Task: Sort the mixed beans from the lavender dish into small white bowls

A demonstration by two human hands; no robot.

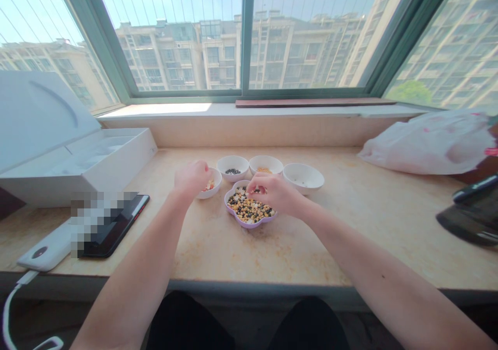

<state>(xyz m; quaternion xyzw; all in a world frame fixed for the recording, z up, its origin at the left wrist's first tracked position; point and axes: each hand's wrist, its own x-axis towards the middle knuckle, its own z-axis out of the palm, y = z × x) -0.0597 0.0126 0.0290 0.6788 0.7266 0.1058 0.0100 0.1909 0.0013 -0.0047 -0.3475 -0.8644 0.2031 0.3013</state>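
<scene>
Lilac dish (243, 224) — right fingers (254, 182) pinched

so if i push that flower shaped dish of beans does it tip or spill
The flower-shaped dish sits low and wide, so it probably slides rather than tips. The loose round beans fill it close to the shallow rim, so a quick shove could spill some.

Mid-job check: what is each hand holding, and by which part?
Right hand pinches above the flower-shaped dish of beans; whatever its fingertips hold is hidden. Left hand, curled over a small white bowl, cannot be told either.
</scene>
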